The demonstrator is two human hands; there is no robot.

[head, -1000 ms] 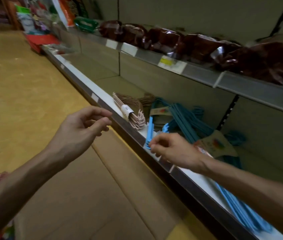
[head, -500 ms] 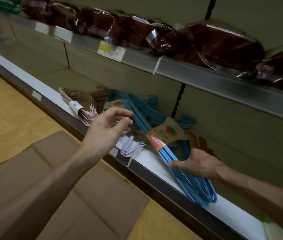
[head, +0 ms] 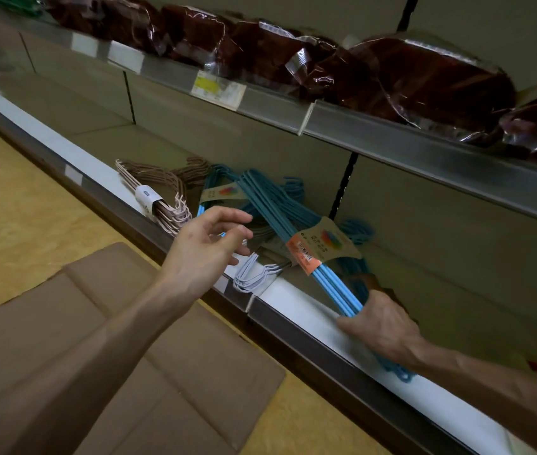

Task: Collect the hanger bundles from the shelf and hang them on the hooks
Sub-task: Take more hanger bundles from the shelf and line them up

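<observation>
- The right hand (head: 380, 326) held the near end of a blue hanger bundle (head: 293, 239), fingers curled round the wires at the front edge of the lower shelf (head: 296, 298), toward 4 o'clock in the view.
- The left hand (head: 206, 246) hung in the air at about the centre, holding nothing, its fingers spread wide and loosely bent, the fingertips pointing toward 3 o'clock at the blue wires.
- The held blue bundle ran from the right hand up toward 11 o'clock, across the shelf, with a brown paper band (head: 324, 246) bearing an orange label wrapped round its middle.
- More blue hangers (head: 357, 231) lay heaped on the shelf behind and under the held bundle.
- A brown hanger bundle (head: 159, 195) with a white band lay on the same shelf toward 10 o'clock from the left hand, near it but apart.
- A small set of white hangers (head: 255, 274) lay at the shelf's front edge, just beside the left hand at its 4 o'clock, between the two hands.
- A flattened cardboard box (head: 175, 372) lay on the yellow floor (head: 14, 208) under the left forearm, toward 7 o'clock.
- The upper shelf (head: 392, 139) crossed the view at 12 to 2 o'clock, carrying dark red packets (head: 424, 77) in clear wrap and a yellow price tag (head: 218, 88) on its front rail.
</observation>
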